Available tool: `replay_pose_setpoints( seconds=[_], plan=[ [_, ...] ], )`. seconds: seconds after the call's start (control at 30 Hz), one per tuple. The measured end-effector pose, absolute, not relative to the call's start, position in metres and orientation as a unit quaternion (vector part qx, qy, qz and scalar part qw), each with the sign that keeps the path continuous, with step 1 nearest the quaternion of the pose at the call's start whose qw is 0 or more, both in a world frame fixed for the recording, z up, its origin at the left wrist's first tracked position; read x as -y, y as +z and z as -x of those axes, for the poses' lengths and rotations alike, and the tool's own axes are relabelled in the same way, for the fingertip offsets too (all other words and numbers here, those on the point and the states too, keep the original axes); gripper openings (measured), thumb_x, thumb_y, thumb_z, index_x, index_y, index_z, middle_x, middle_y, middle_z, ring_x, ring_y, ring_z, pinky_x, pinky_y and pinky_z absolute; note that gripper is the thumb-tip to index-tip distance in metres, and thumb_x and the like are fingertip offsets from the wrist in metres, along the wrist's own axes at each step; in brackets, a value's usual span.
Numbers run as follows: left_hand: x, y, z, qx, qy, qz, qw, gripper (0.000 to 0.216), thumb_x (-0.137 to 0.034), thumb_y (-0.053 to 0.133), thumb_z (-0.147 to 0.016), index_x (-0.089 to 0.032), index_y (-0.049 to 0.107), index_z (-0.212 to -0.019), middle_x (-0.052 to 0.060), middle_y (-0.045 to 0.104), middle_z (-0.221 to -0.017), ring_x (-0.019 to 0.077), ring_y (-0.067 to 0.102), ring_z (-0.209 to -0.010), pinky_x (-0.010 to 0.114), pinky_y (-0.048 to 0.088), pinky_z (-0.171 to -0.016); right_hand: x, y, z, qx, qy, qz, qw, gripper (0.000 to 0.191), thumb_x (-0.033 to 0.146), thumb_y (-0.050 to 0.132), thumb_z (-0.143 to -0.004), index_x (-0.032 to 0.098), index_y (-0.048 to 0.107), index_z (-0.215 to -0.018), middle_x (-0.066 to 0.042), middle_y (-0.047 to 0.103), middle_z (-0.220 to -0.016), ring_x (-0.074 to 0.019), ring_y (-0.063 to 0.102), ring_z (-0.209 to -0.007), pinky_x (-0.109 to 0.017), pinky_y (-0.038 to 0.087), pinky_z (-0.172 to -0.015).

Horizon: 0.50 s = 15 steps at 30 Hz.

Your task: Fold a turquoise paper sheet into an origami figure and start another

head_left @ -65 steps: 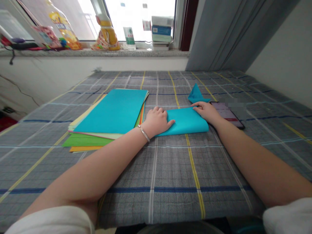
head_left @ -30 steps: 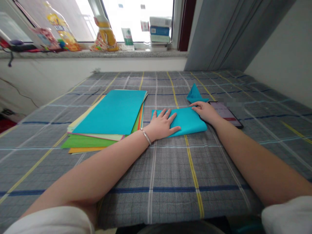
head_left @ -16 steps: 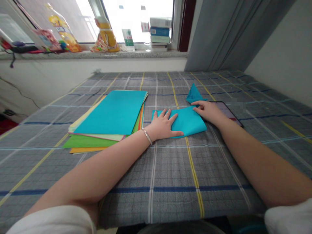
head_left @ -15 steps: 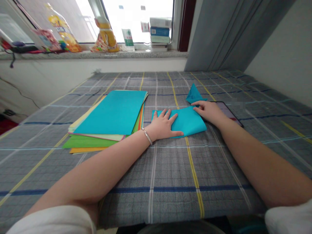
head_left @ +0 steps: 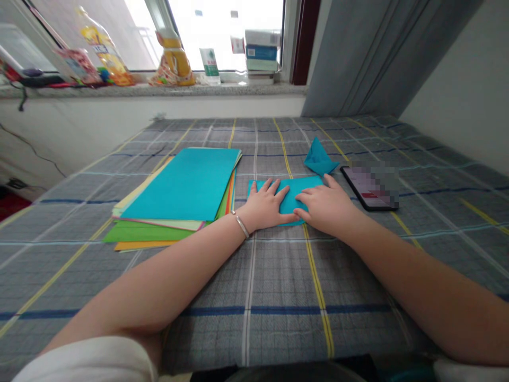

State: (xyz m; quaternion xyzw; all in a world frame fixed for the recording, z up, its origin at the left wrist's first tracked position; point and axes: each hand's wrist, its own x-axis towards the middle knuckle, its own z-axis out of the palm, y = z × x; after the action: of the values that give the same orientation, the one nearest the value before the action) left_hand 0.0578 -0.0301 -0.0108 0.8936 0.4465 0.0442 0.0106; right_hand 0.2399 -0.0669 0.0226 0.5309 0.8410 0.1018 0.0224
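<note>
A folded teal paper sheet (head_left: 296, 187) lies flat on the checked cloth (head_left: 278, 276) in the middle of the view. My left hand (head_left: 265, 204) rests flat on its left half, fingers spread, a silver bangle on the wrist. My right hand (head_left: 326, 207) lies flat on the paper's right half, fingers stretched toward the left hand's fingertips and nearly touching them. Neither hand grips anything.
A stack of coloured paper sheets (head_left: 178, 191), teal on top, lies to the left. A small folded teal paper shape (head_left: 318, 158) stands behind the hands. A phone (head_left: 368, 185) lies to the right. Bottles and boxes line the windowsill (head_left: 159, 87).
My right hand has slid from the paper's far right corner down and left onto its right half. My left hand opened from a fist to flat earlier and now stays put.
</note>
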Motion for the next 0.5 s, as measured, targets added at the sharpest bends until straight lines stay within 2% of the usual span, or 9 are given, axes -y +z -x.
replay_pose_setpoints(
  seconds=[0.1,0.17,0.3,0.4,0.5],
  plan=[
    [0.029,-0.01,-0.057,-0.426,0.05,-0.903,0.02,0.091,-0.08,0.027,-0.087,-0.019,0.03,-0.153,0.012,0.026,-0.161,0.0339,0.017,-0.149,0.059,0.013,-0.118,0.063,0.013,-0.249,-0.828,0.04,-0.559,0.027,0.054,0.049,0.047,-0.091,0.015,0.062,-0.13,-0.017,0.059,-0.137,-0.0352,0.057,-0.122,-0.048,0.042,-0.1],
    [0.028,-0.01,-0.057,-0.41,0.045,-0.911,0.024,0.089,-0.077,0.026,-0.089,-0.017,0.027,-0.154,0.01,0.027,-0.16,0.0294,0.017,-0.15,0.052,0.012,-0.12,0.061,0.008,-0.254,-0.823,0.027,-0.567,0.024,0.061,0.05,0.046,-0.09,0.012,0.057,-0.136,-0.019,0.053,-0.143,-0.0356,0.051,-0.129,-0.047,0.043,-0.103],
    [0.027,-0.011,-0.058,-0.415,0.035,-0.909,0.023,0.093,-0.079,0.028,-0.088,-0.015,0.025,-0.155,0.012,0.024,-0.161,0.0321,0.017,-0.15,0.053,0.014,-0.119,0.059,0.003,-0.253,-0.838,-0.002,-0.545,0.025,0.066,0.045,0.043,-0.092,0.008,0.044,-0.147,-0.021,0.04,-0.152,-0.0349,0.038,-0.141,-0.047,0.032,-0.114],
    [0.026,-0.012,-0.058,-0.415,0.026,-0.909,0.024,0.099,-0.083,0.032,-0.084,-0.015,0.022,-0.156,0.013,0.021,-0.161,0.0348,0.017,-0.15,0.056,0.014,-0.118,0.055,0.005,-0.251,-0.84,-0.047,-0.539,0.042,0.074,0.052,0.045,-0.09,0.013,0.035,-0.153,-0.017,0.031,-0.158,-0.034,0.028,-0.146,-0.048,0.027,-0.117],
    [0.025,-0.012,-0.058,-0.41,0.021,-0.912,0.026,0.106,-0.085,0.037,-0.08,-0.014,0.02,-0.156,0.015,0.019,-0.162,0.0356,0.014,-0.15,0.057,0.013,-0.118,0.05,0.01,-0.254,-0.839,-0.078,-0.537,0.053,0.084,0.063,0.05,-0.084,0.021,0.032,-0.155,-0.012,0.027,-0.161,-0.034,0.025,-0.147,-0.049,0.024,-0.118]
  ],
)
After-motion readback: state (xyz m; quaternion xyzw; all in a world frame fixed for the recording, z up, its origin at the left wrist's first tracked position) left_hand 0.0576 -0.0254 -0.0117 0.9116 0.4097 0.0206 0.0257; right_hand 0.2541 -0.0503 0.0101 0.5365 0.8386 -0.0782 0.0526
